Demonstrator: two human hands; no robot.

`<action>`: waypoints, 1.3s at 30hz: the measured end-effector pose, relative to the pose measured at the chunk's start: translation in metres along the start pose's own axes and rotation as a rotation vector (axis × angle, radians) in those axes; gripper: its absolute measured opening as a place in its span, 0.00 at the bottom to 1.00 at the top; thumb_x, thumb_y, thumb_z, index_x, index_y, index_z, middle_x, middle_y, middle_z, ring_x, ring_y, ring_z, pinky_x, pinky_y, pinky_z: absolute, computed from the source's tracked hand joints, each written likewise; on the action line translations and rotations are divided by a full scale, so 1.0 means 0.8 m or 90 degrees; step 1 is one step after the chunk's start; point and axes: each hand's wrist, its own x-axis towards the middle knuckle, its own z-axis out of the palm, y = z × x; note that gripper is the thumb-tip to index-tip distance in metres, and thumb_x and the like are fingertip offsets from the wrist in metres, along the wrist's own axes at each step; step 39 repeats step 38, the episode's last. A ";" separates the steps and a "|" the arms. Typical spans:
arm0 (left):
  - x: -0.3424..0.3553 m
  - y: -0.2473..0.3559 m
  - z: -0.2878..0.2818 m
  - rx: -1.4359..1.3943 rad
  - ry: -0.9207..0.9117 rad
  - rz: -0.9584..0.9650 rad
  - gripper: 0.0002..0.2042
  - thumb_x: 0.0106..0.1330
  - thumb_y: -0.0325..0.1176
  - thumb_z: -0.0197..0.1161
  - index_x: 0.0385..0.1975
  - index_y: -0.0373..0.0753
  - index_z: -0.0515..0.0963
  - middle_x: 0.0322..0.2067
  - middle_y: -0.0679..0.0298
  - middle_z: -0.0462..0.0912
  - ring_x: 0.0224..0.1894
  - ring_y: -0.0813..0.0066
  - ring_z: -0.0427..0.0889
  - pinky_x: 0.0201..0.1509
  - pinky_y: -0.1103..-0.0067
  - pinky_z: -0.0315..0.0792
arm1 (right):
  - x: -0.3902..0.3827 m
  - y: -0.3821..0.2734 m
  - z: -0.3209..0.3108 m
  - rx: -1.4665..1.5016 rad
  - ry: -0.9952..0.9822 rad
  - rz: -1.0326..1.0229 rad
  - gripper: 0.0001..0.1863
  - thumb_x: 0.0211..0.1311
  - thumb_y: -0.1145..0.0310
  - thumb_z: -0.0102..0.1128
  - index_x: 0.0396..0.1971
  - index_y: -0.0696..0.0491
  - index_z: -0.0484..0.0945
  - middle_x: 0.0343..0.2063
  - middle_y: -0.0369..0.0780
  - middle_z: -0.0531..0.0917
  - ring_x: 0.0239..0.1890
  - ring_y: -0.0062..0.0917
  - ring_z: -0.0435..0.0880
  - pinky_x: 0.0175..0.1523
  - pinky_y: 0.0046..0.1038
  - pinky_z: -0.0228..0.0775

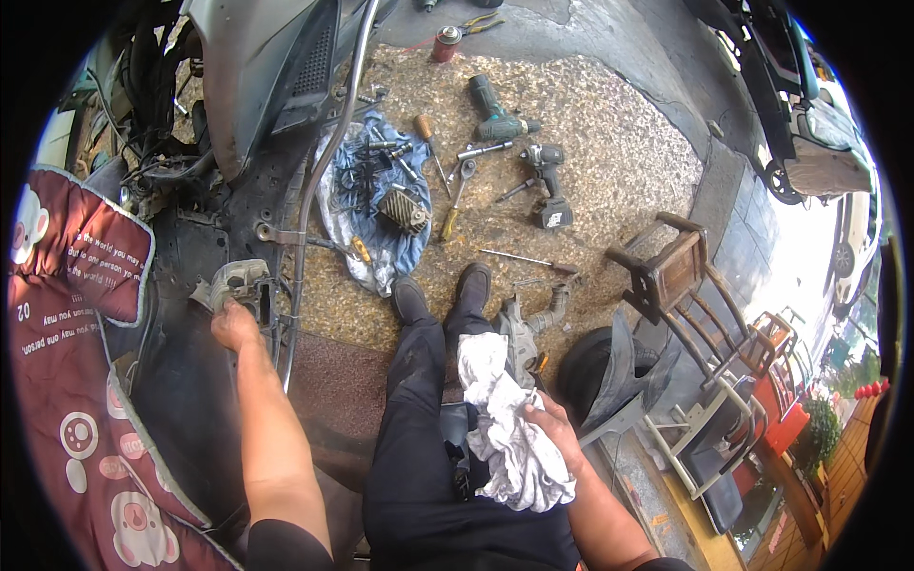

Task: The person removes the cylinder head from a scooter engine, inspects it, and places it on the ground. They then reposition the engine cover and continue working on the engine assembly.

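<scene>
A grey metal part [238,282] on the stripped scooter frame is gripped by the left hand [231,324]; a white rag [505,428] is clutched on the lap by the right hand [550,422]. Fingers could be pinched against the chrome tube [309,205], should the part slip.

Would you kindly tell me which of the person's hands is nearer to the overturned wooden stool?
Right. The right hand, gripping the white rag, lies just below-left of the wooden stool; the left hand is far across, on the scooter's grey metal part.
</scene>
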 end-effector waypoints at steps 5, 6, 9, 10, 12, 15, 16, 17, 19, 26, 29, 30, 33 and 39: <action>-0.001 -0.004 -0.005 0.133 0.022 0.160 0.20 0.57 0.42 0.55 0.34 0.25 0.80 0.36 0.39 0.82 0.41 0.40 0.81 0.48 0.59 0.73 | 0.007 0.006 -0.005 0.002 0.022 0.006 0.13 0.63 0.67 0.61 0.46 0.54 0.78 0.36 0.32 0.82 0.37 0.15 0.79 0.44 0.20 0.71; -0.002 -0.005 -0.005 0.138 0.039 0.172 0.19 0.58 0.42 0.55 0.32 0.27 0.81 0.35 0.41 0.83 0.41 0.40 0.81 0.48 0.59 0.73 | 0.009 0.006 -0.004 0.002 0.024 0.004 0.13 0.63 0.68 0.61 0.46 0.54 0.78 0.36 0.32 0.82 0.37 0.15 0.79 0.44 0.20 0.71; -0.001 -0.009 -0.005 0.118 0.040 0.147 0.18 0.56 0.42 0.58 0.30 0.29 0.80 0.33 0.43 0.83 0.38 0.41 0.81 0.45 0.58 0.73 | 0.008 0.003 0.001 0.016 0.022 0.015 0.14 0.63 0.69 0.60 0.47 0.55 0.77 0.37 0.34 0.83 0.37 0.17 0.80 0.44 0.22 0.72; -0.002 -0.012 -0.004 0.106 0.044 0.173 0.18 0.55 0.42 0.59 0.28 0.29 0.79 0.31 0.43 0.83 0.37 0.41 0.81 0.43 0.58 0.73 | 0.009 0.001 0.004 0.028 0.005 0.017 0.14 0.63 0.70 0.60 0.48 0.55 0.77 0.37 0.35 0.83 0.37 0.18 0.81 0.44 0.22 0.73; 0.000 -0.017 -0.003 0.080 0.051 0.174 0.15 0.53 0.39 0.61 0.26 0.30 0.77 0.29 0.44 0.82 0.36 0.43 0.81 0.41 0.58 0.73 | 0.008 -0.002 0.012 0.049 0.003 0.024 0.15 0.63 0.72 0.58 0.50 0.57 0.76 0.39 0.37 0.84 0.38 0.20 0.82 0.45 0.24 0.74; 0.003 -0.022 0.000 0.041 0.050 0.174 0.12 0.52 0.37 0.63 0.26 0.32 0.76 0.28 0.45 0.82 0.35 0.43 0.81 0.41 0.60 0.73 | 0.006 -0.009 0.019 0.037 0.000 0.016 0.15 0.64 0.73 0.56 0.50 0.59 0.75 0.39 0.39 0.84 0.39 0.22 0.82 0.47 0.24 0.74; 0.002 -0.023 0.000 0.042 0.044 0.158 0.12 0.52 0.37 0.63 0.25 0.32 0.76 0.28 0.45 0.82 0.35 0.43 0.81 0.41 0.60 0.73 | 0.008 -0.011 0.020 0.028 0.004 0.012 0.15 0.64 0.73 0.56 0.50 0.59 0.75 0.39 0.39 0.84 0.39 0.22 0.82 0.47 0.24 0.74; -0.001 -0.024 -0.003 0.046 0.040 0.150 0.12 0.52 0.37 0.63 0.25 0.32 0.76 0.28 0.45 0.82 0.35 0.44 0.81 0.42 0.60 0.73 | 0.009 -0.011 0.021 0.027 -0.004 0.004 0.16 0.64 0.73 0.56 0.50 0.59 0.75 0.39 0.39 0.84 0.39 0.22 0.82 0.47 0.24 0.74; -0.006 -0.023 -0.015 0.021 0.020 0.123 0.13 0.52 0.38 0.65 0.25 0.33 0.76 0.27 0.48 0.82 0.33 0.48 0.81 0.42 0.62 0.73 | 0.012 -0.013 0.022 0.017 0.001 0.011 0.16 0.63 0.72 0.55 0.50 0.59 0.75 0.39 0.39 0.83 0.39 0.22 0.82 0.47 0.24 0.74; 0.004 -0.042 -0.064 -0.031 0.077 -0.088 0.30 0.52 0.47 0.68 0.50 0.32 0.70 0.40 0.50 0.79 0.46 0.54 0.78 0.54 0.66 0.69 | 0.011 -0.020 0.052 0.039 -0.045 -0.005 0.19 0.64 0.70 0.53 0.52 0.63 0.72 0.43 0.45 0.83 0.43 0.29 0.84 0.51 0.29 0.75; 0.030 -0.044 -0.064 -0.048 -0.030 -0.125 0.42 0.50 0.55 0.70 0.56 0.26 0.67 0.53 0.41 0.74 0.57 0.51 0.73 0.62 0.67 0.65 | 0.014 -0.022 0.056 -0.019 -0.039 -0.004 0.21 0.64 0.68 0.55 0.53 0.64 0.72 0.43 0.45 0.82 0.42 0.29 0.83 0.51 0.29 0.75; 0.040 -0.041 -0.059 -0.076 -0.076 -0.134 0.44 0.50 0.57 0.70 0.57 0.25 0.66 0.55 0.41 0.72 0.59 0.51 0.72 0.63 0.67 0.65 | 0.016 -0.021 0.056 -0.024 -0.029 0.001 0.21 0.63 0.68 0.55 0.53 0.63 0.72 0.43 0.45 0.82 0.42 0.29 0.83 0.51 0.29 0.75; 0.057 -0.028 -0.047 -0.114 -0.214 -0.169 0.50 0.48 0.60 0.71 0.61 0.23 0.63 0.60 0.40 0.70 0.63 0.52 0.70 0.66 0.69 0.63 | 0.018 -0.017 0.057 -0.026 -0.029 0.005 0.22 0.63 0.67 0.57 0.53 0.63 0.72 0.43 0.44 0.82 0.43 0.29 0.83 0.51 0.30 0.74; 0.073 0.001 -0.041 -0.035 -0.309 -0.169 0.54 0.47 0.63 0.70 0.64 0.23 0.59 0.61 0.41 0.69 0.65 0.53 0.68 0.67 0.70 0.61 | 0.020 -0.017 0.066 -0.002 -0.064 0.017 0.23 0.61 0.66 0.60 0.54 0.62 0.72 0.44 0.45 0.82 0.45 0.31 0.83 0.55 0.33 0.73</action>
